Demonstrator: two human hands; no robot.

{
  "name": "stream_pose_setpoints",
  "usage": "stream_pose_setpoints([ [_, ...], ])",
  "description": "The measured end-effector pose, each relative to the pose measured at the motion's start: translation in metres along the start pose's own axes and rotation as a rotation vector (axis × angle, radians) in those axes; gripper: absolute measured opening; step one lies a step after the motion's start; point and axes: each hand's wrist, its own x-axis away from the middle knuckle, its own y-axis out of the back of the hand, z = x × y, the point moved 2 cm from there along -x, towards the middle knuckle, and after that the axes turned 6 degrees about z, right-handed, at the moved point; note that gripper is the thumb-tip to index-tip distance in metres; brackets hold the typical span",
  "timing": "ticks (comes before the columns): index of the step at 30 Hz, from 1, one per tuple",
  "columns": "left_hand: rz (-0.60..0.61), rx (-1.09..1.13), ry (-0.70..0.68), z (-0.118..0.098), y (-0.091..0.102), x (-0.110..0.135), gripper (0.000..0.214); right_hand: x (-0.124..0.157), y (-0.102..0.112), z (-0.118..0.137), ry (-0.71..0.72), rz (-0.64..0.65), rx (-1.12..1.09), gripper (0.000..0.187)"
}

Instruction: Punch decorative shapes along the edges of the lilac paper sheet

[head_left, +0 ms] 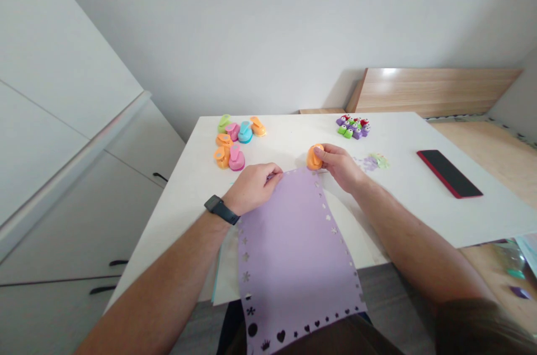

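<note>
A lilac paper sheet [289, 243] lies on the white table [419, 198], its near end hanging over the table's front edge. Small shapes are punched out along its left, right and near borders. My left hand [254, 186], with a dark watch on the wrist, pinches the sheet's far left corner. My right hand [339, 164] is closed around an orange paper punch [314, 157] set at the sheet's far right corner.
Several larger punches [235, 142] in green, pink, blue and orange sit at the back left. A cluster of small punches [353, 127] lies at the back right, paper cut-outs [373, 162] beside my right hand. A red-cased phone [448, 173] rests at the right. White cabinets stand left.
</note>
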Motion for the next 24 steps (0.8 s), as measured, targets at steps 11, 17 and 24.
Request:
stream_pose_setpoints([
  [11,0.002,-0.002,-0.002,0.001,-0.001,0.0,0.022,0.001,-0.006,0.001,-0.005,0.009,0.013,0.036],
  [17,0.007,-0.01,-0.006,0.002,-0.002,0.0,0.021,-0.002,0.005,0.001,0.044,-0.055,0.028,0.035],
  [24,0.025,-0.026,-0.014,0.003,-0.004,0.001,0.022,-0.005,0.038,0.014,0.025,-0.346,0.271,0.041],
])
